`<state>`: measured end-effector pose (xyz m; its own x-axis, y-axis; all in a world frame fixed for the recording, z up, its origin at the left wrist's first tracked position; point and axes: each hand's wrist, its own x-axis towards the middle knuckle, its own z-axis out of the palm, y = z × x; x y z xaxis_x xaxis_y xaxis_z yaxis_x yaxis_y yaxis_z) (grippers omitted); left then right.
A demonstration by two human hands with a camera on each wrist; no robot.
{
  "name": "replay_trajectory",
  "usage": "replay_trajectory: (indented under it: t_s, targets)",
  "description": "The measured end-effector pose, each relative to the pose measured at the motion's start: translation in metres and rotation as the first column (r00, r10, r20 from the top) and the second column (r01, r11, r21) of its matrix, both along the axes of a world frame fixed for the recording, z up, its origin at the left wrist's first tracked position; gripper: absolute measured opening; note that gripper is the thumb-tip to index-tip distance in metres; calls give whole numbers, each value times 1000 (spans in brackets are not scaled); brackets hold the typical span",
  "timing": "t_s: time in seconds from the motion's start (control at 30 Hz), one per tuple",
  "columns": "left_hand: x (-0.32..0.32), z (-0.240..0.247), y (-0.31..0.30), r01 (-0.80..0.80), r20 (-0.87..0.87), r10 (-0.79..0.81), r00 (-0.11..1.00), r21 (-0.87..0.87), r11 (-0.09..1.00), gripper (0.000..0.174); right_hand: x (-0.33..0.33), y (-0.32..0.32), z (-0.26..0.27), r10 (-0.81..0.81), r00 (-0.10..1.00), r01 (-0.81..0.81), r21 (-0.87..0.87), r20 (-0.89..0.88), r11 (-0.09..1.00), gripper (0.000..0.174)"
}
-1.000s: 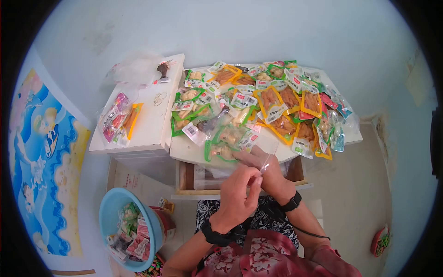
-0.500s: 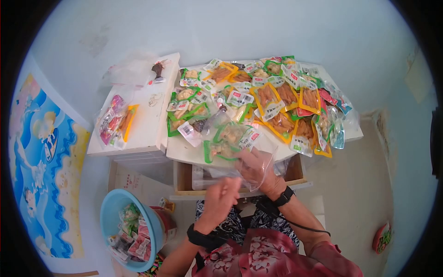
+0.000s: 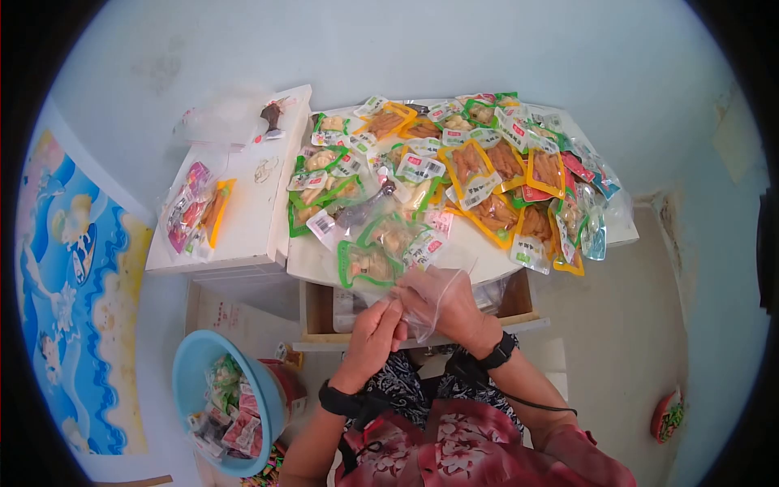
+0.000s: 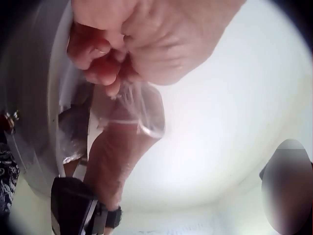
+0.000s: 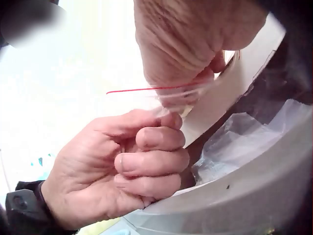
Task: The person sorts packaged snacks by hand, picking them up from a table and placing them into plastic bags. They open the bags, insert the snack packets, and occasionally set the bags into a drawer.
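A clear zip bag (image 3: 432, 315) hangs between the two hands over the open drawer. My left hand (image 3: 371, 339) pinches its edge between thumb and curled index finger; a red zip line (image 5: 132, 91) runs just above those fingers in the right wrist view. My right hand (image 3: 454, 307) grips the bag from the other side, its fingers partly covered by the film. Beyond the hands, two green-edged food packets (image 3: 367, 265) lie at the table's front edge. A dark vacuum-packed piece (image 3: 363, 213) and a heap of yellow-edged packets (image 3: 492, 217) lie farther back.
An open drawer (image 3: 315, 312) with plastic bags in it juts out below the table. On the left cabinet (image 3: 264, 219) lie a filled bag (image 3: 191, 207) and an unwrapped dark piece (image 3: 272, 115). A blue basin (image 3: 274, 390) of packets stands at the lower left.
My left hand moved off the bag, then came back to its edge. The right hand's fingers have curled in, and the front green-edged packets have shifted slightly left in view.
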<state>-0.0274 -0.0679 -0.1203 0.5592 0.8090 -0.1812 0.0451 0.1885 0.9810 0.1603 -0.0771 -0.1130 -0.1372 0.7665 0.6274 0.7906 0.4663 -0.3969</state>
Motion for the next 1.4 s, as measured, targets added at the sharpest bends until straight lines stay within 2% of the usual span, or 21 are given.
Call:
replay_trajectory:
  t_s: [0.1,0.23,0.33,0.43,0.53,0.6,0.7,0.73,0.8,0.83,0.93,1.0,1.07,1.1,1.2,1.27,1.3,1.4]
  targets:
    - [1,0,7,135,-80,-130,988,57,989,33,-2,5,3,54,989,-62,-55,-141,997,16]
    - [2,-5,17,272,-219,-232,948,172,947,31,-14,9,4,-19,986,6,-79,-164,997,21]
    - [2,6,25,424,-390,-328,860,191,885,27,-20,10,5,-60,986,49,-72,-158,996,24]
    - [6,6,24,378,-366,-225,903,425,823,25,-22,10,7,-104,984,96,-60,-142,994,25]
    - [7,-2,30,436,-496,-152,855,528,729,24,-28,13,7,-150,977,140,-74,-153,987,25]
    - [6,-5,26,412,-502,-118,857,529,742,24,-29,12,8,-175,971,162,-89,-161,983,24]
    - [2,-20,20,329,-426,-108,898,489,808,24,-19,8,6,-121,993,120,-32,-18,992,21]
    - [1,-19,20,293,-386,-108,916,460,838,25,-13,3,12,-102,995,100,-73,-16,992,20]
    - [-4,-3,18,247,-416,-74,907,379,892,30,1,-14,26,-59,998,56,-164,-11,985,19]
    - [-8,7,18,220,-431,-57,901,340,914,33,7,-17,24,-61,996,52,-152,-57,987,19]
    - [-27,10,9,92,-358,70,931,415,905,33,22,-23,17,-65,968,27,-154,-243,988,19]
    - [-35,23,5,-78,-313,160,936,258,963,33,23,-26,13,-69,905,-25,-214,-420,976,17]
    - [-41,29,2,-272,-241,290,926,104,957,33,22,-29,22,-186,890,47,-323,-415,945,17]
    - [-45,26,5,-321,-205,337,919,109,941,32,21,-30,26,-243,880,79,-378,-408,922,18]
    - [-51,8,19,-445,-86,454,887,107,889,29,13,-22,29,-277,913,180,-314,-299,932,13]
    - [-50,5,23,-490,-1,492,870,95,866,26,9,-13,17,-208,961,179,-164,-180,970,9]
    - [-48,7,24,-479,-30,485,874,112,871,26,6,-10,16,-178,977,169,-88,-115,982,8]
    - [-42,11,28,-427,-105,455,884,212,879,25,-1,-12,29,-168,982,181,-172,88,968,10]
